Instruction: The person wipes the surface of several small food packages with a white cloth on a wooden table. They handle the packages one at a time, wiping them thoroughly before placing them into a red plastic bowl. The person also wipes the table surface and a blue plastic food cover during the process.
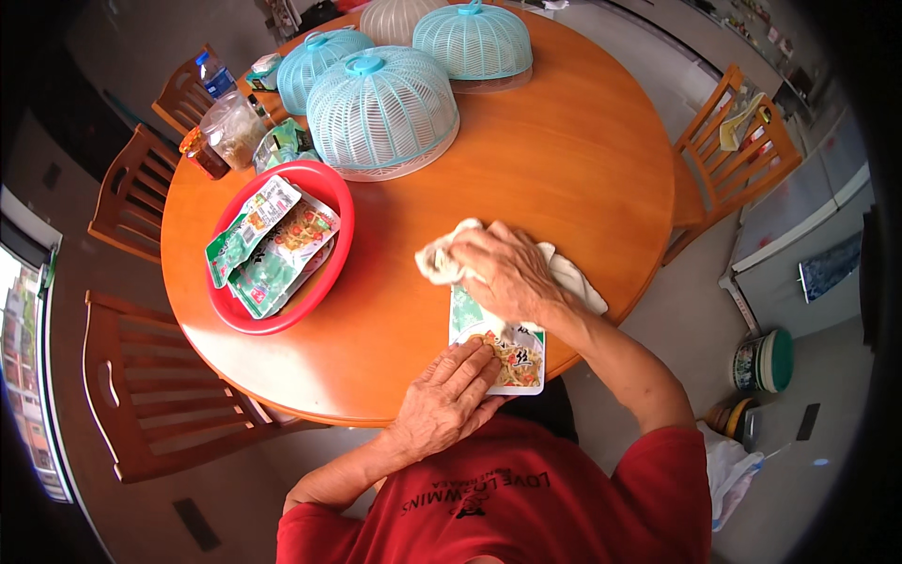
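Near the table's front edge lies a flat white and green food packet (pixel 519 367) with a picture of shredded food on it. My left hand (pixel 443 399) grips its lower left side, fingers on top and thumb by the lower edge. Bunched under my right hand (pixel 507 273) is a whitish cloth (pixel 436 261), which the fingers press onto the packet's upper part. One end of the cloth spreads rightward over the tabletop. The palm and cloth hide the packet's top right. To the left, a red plastic basin (pixel 348 211) holds several similar packets (pixel 282 258).
Blue mesh food covers (pixel 383 117) and a whitish one (pixel 395 19) stand at the far side of the round wooden table (pixel 564 141). A clear plastic jar (pixel 233 127), a red-brown jar (pixel 202 153) and a bottle (pixel 216 75) line its left edge. Wooden chairs (pixel 738 141) surround it.
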`<state>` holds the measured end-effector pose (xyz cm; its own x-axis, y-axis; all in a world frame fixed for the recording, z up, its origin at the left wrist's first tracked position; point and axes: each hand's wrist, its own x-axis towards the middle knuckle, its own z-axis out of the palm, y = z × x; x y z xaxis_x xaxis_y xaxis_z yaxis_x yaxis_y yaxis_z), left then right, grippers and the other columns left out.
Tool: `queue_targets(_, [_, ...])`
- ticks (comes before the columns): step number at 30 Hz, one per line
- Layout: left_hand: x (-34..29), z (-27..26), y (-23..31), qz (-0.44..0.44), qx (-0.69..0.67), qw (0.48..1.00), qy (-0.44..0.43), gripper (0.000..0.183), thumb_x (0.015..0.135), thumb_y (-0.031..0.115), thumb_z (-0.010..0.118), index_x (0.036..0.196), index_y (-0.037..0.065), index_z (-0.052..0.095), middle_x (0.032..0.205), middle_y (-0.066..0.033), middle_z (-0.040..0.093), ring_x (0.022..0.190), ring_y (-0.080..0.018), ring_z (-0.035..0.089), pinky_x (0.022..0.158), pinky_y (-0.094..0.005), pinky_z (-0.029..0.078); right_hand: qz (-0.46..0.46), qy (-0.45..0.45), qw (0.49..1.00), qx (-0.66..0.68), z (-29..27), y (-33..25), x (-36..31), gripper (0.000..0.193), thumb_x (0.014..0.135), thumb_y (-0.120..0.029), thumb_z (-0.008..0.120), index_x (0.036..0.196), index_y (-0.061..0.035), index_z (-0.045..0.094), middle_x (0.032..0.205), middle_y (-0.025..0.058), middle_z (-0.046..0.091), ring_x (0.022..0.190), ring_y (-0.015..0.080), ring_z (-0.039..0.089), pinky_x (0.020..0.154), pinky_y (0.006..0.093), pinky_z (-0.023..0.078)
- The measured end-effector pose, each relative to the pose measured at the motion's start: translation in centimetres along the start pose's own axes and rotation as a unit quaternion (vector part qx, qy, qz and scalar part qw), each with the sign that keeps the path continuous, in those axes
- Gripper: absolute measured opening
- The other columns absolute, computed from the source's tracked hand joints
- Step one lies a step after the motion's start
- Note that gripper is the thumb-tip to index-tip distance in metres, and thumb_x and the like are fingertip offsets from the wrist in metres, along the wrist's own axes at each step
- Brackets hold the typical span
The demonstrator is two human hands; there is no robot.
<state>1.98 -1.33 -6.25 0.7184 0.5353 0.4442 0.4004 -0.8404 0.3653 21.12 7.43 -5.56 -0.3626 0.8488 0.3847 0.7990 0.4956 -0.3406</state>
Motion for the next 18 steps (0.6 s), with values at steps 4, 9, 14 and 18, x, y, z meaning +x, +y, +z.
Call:
queue_targets(4, [-0.2, 0.1, 0.1, -0.026, -0.026, 0.999, -0.006, 0.045, 0.081, 0.024, 0.075, 0.117, 0.001, 0.063, 0.124, -0.0121, 0.059, 0.123, -0.0305, 0.054, 0.101, -0.0413, 0.047, 0.057, 0.078, 0.995, 0.011, 1.1, 1.5, 1.3, 0.025, 0.082, -0.014, 0.061, 0.104, -0.0048, 0.062, 0.108, 0.0077, 0.061, 0.095, 0.0302, 0.056, 0.085, 0.0444, 0.047])
queue_targets(9, [-0.2, 0.1, -0.1, -0.035, -0.034, 0.999, 0.011, 0.043, 0.079, 0.024, 0.076, 0.114, 0.002, 0.063, 0.121, -0.0119, 0.059, 0.119, -0.0313, 0.056, 0.095, -0.0408, 0.051, 0.173, 0.009, 0.936, 0.306, -2.1, 0.3, 0.7, 0.027, 0.083, -0.018, 0.064, 0.107, -0.0038, 0.063, 0.094, 0.0074, 0.064, 0.088, 0.0271, 0.058, 0.084, 0.0428, 0.047])
queue_targets(14, [-0.6, 0.0, 0.2, -0.014, -0.012, 1.0, -0.022, 0.044, 0.079, 0.027, 0.075, 0.113, 0.002, 0.063, 0.123, -0.0124, 0.058, 0.122, -0.031, 0.054, 0.099, -0.0425, 0.047, -0.11, 0.007, 0.993, 0.053, -1.8, -1.2, -5.6, 0.036, 0.076, -0.017, 0.067, 0.111, -0.0084, 0.069, 0.117, 0.0009, 0.062, 0.096, 0.0218, 0.055, 0.086, 0.0378, 0.044])
queue_targets(18, [-1.6, 0.2, -0.1, 0.019, 0.021, 0.998, -0.051, 0.045, 0.079, 0.03, 0.073, 0.114, 0.003, 0.062, 0.126, -0.0123, 0.056, 0.126, -0.0305, 0.05, 0.106, -0.0444, 0.042, -0.064, -0.008, 0.997, 0.046, -1.6, -1.9, -5.9, 0.037, 0.077, -0.019, 0.067, 0.113, -0.0092, 0.066, 0.118, -0.0004, 0.06, 0.097, 0.0226, 0.053, 0.086, 0.0402, 0.044])
